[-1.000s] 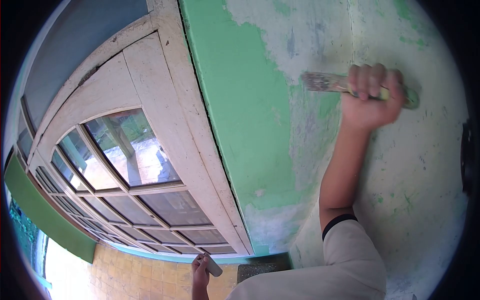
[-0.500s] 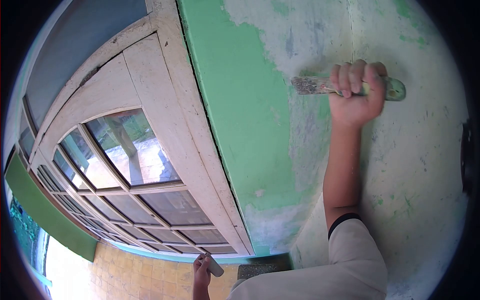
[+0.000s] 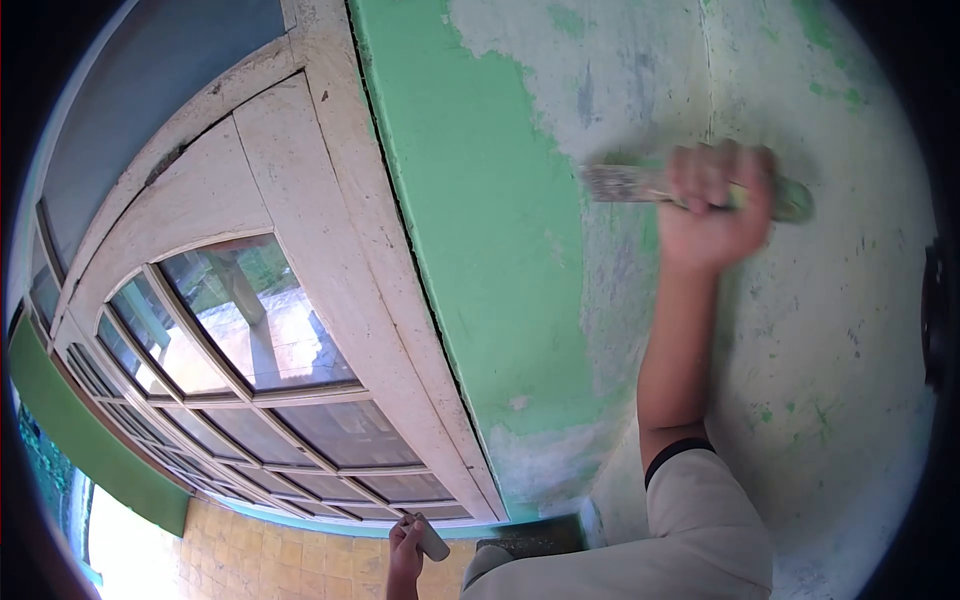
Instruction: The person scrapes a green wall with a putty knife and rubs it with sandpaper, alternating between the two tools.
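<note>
My right hand [image 3: 715,215], raised at the upper right, is wrapped round the green handle of a paint scraper [image 3: 618,184]. Its paint-crusted blade points left, at the border between the green paint [image 3: 480,220] and the bare, patchy wall [image 3: 640,90]. Motion blurs the hand and tool, so whether the blade touches the wall is hard to tell. Low in the view, my left hand [image 3: 404,550] is closed on a small grey block-like object [image 3: 433,540] whose kind I cannot make out.
A pale wooden door with glass panes [image 3: 340,430] stands left of the green strip. Yellow floor tiles [image 3: 270,550] lie below. At the wall's foot is a dark speckled ledge [image 3: 535,540]. A dark object [image 3: 936,315] juts in at the right edge.
My right hand and the scraper have moved slightly down along the wall and are now blurred. My left hand stays low with the grey object. The view has shifted a little.
</note>
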The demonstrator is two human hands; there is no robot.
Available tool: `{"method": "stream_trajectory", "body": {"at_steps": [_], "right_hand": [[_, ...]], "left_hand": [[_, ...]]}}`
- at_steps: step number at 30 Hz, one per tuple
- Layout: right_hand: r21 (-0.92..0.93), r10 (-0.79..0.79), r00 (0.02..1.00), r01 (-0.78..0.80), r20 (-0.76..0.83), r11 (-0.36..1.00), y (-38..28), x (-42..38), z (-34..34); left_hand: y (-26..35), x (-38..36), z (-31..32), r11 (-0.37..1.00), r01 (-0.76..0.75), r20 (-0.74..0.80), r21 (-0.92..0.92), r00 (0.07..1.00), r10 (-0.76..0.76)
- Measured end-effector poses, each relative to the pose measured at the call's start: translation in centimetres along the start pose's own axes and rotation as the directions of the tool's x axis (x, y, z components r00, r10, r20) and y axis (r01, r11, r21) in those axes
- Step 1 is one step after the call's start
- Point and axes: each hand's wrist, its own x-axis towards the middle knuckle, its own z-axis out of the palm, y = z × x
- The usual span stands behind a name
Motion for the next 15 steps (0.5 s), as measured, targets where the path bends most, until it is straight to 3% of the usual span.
{"method": "stream_trajectory", "body": {"at_steps": [2, 4, 6, 8, 10, 12, 15], "right_hand": [[0.047, 0.296, 0.951, -0.293, -0.093, 0.955, 2.6, -1.0, 0.1], [0.004, 0.277, 0.96, -0.277, -0.032, 0.961, 1.5, -1.0, 0.6], [-0.13, -0.003, 0.993, 0.018, 0.115, 0.991, -1.3, -0.8, 1.9], [-0.194, -0.165, 0.961, 0.209, 0.221, 0.958, -3.7, -2.0, 3.3], [-0.385, -0.276, 0.893, 0.409, 0.354, 0.827, -3.5, -4.2, 5.7], [-0.416, -0.186, 0.799, 0.477, 0.571, 0.775, -2.1, -5.9, 7.0], [-0.397, -0.133, 0.736, 0.497, 0.663, 0.772, 0.3, -7.7, 7.4]], "left_hand": [[0.2, 0.9, 0.0, 1.0, 0.011, 0.033, 0.011, 0.999, -0.011], [0.5, 2.7, 0.1, 0.999, 0.029, 0.084, -0.013, 0.996, -0.028], [1.4, 3.9, 1.4, 1.0, 0.002, 0.097, 0.01, 0.995, -0.003], [2.3, 5.4, 2.2, 0.999, -0.022, 0.101, 0.03, 0.995, 0.019], [3.0, 6.6, 2.5, 0.987, -0.048, 0.193, 0.153, 0.981, 0.018], [4.3, 7.7, 3.4, 0.977, -0.073, 0.245, 0.202, 0.969, 0.022], [5.8, 9.8, 5.0, 0.949, -0.151, 0.362, 0.275, 0.931, 0.043]]}}
